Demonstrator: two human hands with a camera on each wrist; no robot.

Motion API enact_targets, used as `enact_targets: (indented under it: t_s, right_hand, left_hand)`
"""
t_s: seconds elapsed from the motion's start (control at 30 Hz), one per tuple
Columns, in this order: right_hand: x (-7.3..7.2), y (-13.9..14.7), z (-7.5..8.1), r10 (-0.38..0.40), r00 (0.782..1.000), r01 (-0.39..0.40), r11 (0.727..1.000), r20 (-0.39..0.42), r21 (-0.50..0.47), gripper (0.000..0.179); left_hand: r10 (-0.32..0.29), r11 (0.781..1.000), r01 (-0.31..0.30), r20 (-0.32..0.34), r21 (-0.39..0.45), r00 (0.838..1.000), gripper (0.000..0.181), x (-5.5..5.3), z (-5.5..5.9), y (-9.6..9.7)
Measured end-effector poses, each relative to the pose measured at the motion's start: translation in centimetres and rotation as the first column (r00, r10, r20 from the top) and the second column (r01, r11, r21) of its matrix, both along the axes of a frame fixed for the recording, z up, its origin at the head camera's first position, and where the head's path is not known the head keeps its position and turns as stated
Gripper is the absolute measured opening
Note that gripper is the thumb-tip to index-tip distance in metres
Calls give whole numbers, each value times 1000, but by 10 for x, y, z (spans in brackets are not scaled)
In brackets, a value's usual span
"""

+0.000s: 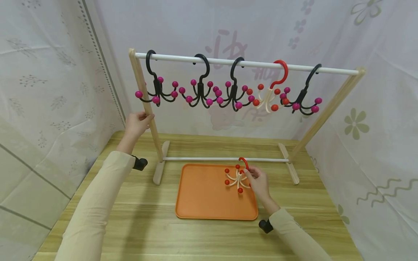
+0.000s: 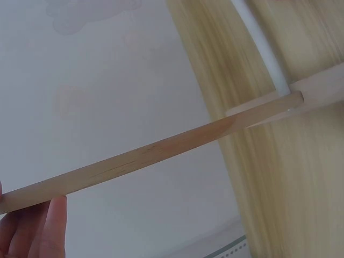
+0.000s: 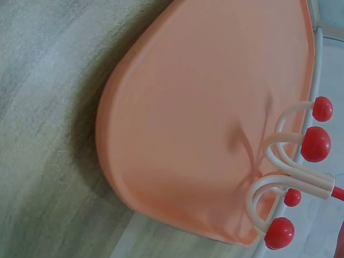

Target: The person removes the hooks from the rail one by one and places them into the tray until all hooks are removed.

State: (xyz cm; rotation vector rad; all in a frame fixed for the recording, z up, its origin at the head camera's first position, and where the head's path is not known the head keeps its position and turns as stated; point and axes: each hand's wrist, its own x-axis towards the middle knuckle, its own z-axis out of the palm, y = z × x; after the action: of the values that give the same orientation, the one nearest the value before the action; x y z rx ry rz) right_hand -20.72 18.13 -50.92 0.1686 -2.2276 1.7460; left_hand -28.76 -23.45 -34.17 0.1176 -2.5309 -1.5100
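Observation:
My left hand [image 1: 136, 125] pinches the left wooden post [image 1: 155, 136] of a hanging rack partway up. The left wrist view shows the fingers [image 2: 52, 228] against this post [image 2: 140, 158]. With my right hand [image 1: 260, 183] I hold a cream multi-arm hook hanger [image 1: 239, 178] by its red hook, over the right part of an orange tray [image 1: 202, 195]. Red balls tip its curved arms. In the right wrist view the hanger's cream stem [image 3: 320, 184] is upside of the tray [image 3: 188, 118], which bears its shadow; that hand is mostly out of frame.
On the rack's white top rail [image 1: 222, 62] hang several black hangers [image 1: 200, 88] with magenta balls and one cream hanger [image 1: 268, 98] with a red hook. A white lower bar [image 1: 202, 158] runs behind the tray. Wooden feet [image 1: 159, 172] stand on the wood-grain table [image 1: 196, 239]; patterned curtains surround it.

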Motion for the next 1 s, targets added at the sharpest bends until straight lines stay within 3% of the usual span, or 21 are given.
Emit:
enact_targets:
  t_s: [0.37,0.53,0.63,0.9,1.0]
  right_hand:
    - [1,4,-4,-12,1000,12,1000,26,-19,22]
    - [7,3,8,-2,999,4,999,54,-34,24]
    - [7,4,6,-19,998,20,1000,59,-18,25]
    - [1,12,-10,-23,999,23,1000,39,-19,25]
    - [-10,23,-37,-22,1000,22,1000,-7,1,24]
  left_hand:
    - [7,1000,-7,-9,-7,1000,42,0,1,1]
    - [5,1000,-5,-15,-7,1000,43,-1,1,0]
    - [1,1000,-1,-20,-7,1000,42,-1,1,1]
    - [2,1000,-3,-30,-8,1000,41,1,0,1]
    - [1,1000,-1,-25,1,1000,42,0,-1,1]
